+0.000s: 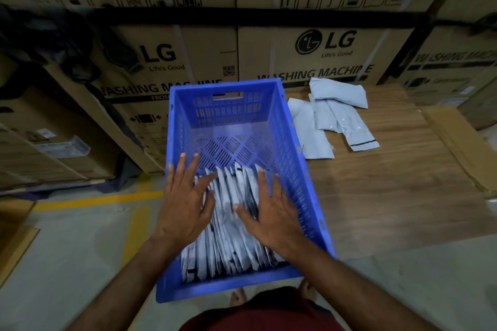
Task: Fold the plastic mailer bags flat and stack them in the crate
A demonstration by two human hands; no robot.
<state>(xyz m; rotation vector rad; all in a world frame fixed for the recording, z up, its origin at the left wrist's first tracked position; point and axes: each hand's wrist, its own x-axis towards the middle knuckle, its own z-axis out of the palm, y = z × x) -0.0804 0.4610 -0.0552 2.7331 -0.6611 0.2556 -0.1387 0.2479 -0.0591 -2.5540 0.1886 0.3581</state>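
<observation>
Two hands, left hand (185, 204) and right hand (271, 212), fingers spread flat, press folded mailer bags (231, 223) inside the blue crate (228, 113); unfolded mailers (330, 115) lie just beside it.

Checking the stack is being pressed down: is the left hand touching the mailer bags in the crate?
Touching. The head view shows the left hand lying flat on the mailer bags inside the blue crate.
</observation>
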